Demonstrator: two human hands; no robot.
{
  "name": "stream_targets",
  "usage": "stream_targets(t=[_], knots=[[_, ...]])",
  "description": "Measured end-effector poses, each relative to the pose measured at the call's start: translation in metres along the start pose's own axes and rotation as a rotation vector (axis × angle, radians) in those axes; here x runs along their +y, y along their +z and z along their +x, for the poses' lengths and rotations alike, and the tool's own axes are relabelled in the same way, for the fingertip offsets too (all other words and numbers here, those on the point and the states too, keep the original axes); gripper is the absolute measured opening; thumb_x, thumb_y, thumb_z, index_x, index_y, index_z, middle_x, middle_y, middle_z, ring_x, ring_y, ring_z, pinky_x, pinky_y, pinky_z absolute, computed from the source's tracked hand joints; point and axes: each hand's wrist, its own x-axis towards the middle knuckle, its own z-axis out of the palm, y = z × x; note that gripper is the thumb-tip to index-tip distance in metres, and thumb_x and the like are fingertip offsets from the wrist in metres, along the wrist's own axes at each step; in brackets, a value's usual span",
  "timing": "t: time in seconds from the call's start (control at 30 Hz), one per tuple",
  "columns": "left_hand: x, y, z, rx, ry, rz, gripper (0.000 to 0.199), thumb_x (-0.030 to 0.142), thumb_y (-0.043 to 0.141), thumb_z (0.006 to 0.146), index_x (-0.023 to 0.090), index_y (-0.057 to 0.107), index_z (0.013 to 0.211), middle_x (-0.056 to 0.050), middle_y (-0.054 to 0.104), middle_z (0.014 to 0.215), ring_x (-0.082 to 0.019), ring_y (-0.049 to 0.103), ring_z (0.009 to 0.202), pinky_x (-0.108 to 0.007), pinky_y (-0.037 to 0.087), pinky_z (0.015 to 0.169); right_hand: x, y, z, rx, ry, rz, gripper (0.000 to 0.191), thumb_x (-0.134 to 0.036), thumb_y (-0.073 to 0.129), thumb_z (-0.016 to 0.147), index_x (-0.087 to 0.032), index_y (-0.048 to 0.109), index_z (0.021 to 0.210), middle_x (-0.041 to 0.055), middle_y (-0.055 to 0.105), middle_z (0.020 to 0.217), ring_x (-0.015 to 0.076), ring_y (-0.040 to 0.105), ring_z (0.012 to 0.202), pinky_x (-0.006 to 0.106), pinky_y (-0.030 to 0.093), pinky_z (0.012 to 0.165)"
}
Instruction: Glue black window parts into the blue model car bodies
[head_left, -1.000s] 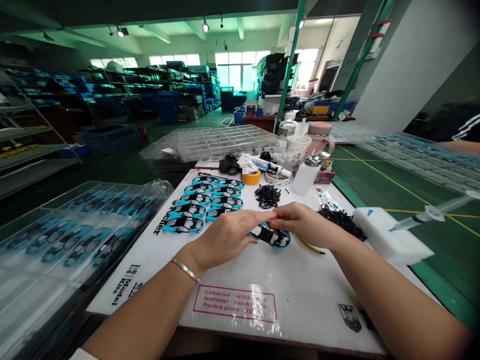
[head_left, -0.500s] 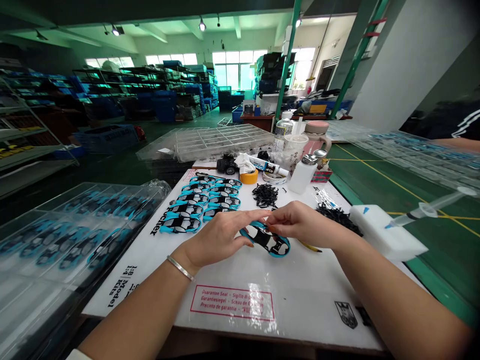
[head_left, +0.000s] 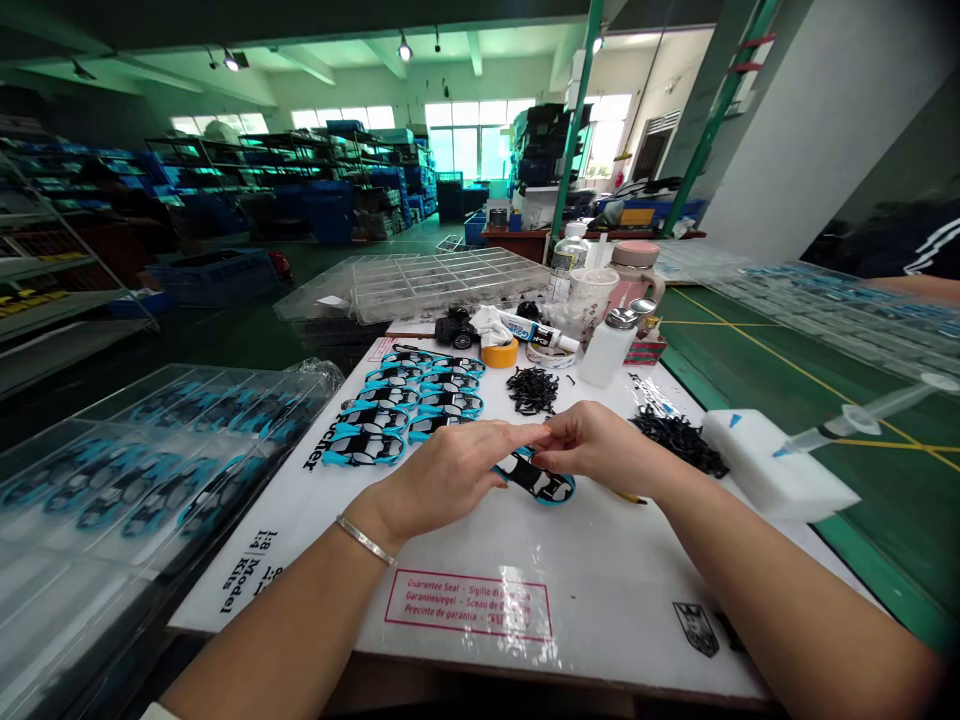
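Note:
Between my hands is a blue and black oblong part (head_left: 546,484), its right end showing below my fingers. My left hand (head_left: 448,470) grips its left end, fingers stretched over the top and thumb beneath. The fingertips of my right hand (head_left: 581,440) are pinched together at its upper edge, touching my left fingertips; anything tiny between them is hidden. Rows of similar blue and black parts (head_left: 375,420) lie on the white board (head_left: 465,540) to the left. Beyond my hands sits a pile of small black pieces (head_left: 532,388), with another pile (head_left: 675,438) to the right.
A syringe (head_left: 832,425) rests on a white foam block (head_left: 772,465) at right. Behind stand a white bottle (head_left: 606,350), yellow tape roll (head_left: 499,353), glue tube (head_left: 534,331) and pink mug (head_left: 634,268). Clear trays (head_left: 135,480) hold parts at left. A person's arm (head_left: 926,290) shows far right.
The held part has tilted and shifted slightly, with less of it showing below my fingers. My left fingers have moved a little right, and the whole view has shifted slightly.

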Motion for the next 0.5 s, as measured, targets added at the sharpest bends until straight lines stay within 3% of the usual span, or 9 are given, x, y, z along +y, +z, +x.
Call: stream_targets(t=[0.2, 0.33, 0.5], knots=[[0.003, 0.002, 0.0, -0.037, 0.036, -0.019, 0.06, 0.001, 0.057, 0.086, 0.022, 0.042, 0.14, -0.007, 0.062, 0.126, -0.018, 0.058, 0.12, -0.037, 0.051, 0.102, -0.006, -0.006, -0.002, -0.06, 0.076, 0.141, 0.02, -0.034, 0.07, 0.069, -0.015, 0.069, 0.067, -0.0019, 0.052, 0.057, 0.0106, 0.043, 0.056, 0.024, 0.033, 0.053], [0.005, 0.003, 0.002, 0.008, 0.109, -0.027, 0.057, -0.003, 0.049, 0.089, 0.021, 0.043, 0.139, -0.007, 0.064, 0.117, -0.016, 0.06, 0.112, -0.034, 0.054, 0.096, -0.006, -0.012, -0.003, -0.138, 0.131, 0.289, 0.021, -0.034, 0.076, 0.065, -0.014, 0.071, 0.067, 0.0006, 0.059, 0.06, 0.0123, 0.053, 0.058, 0.025, 0.042, 0.057], [0.006, 0.006, 0.004, 0.059, 0.182, -0.03, 0.049, -0.001, 0.047, 0.091, 0.019, 0.045, 0.136, -0.009, 0.064, 0.115, -0.017, 0.06, 0.111, -0.037, 0.055, 0.096, 0.002, -0.016, -0.001, -0.208, 0.152, 0.405, 0.018, -0.031, 0.078, 0.064, -0.016, 0.073, 0.071, 0.0007, 0.064, 0.065, 0.0092, 0.051, 0.055, 0.02, 0.036, 0.05]])
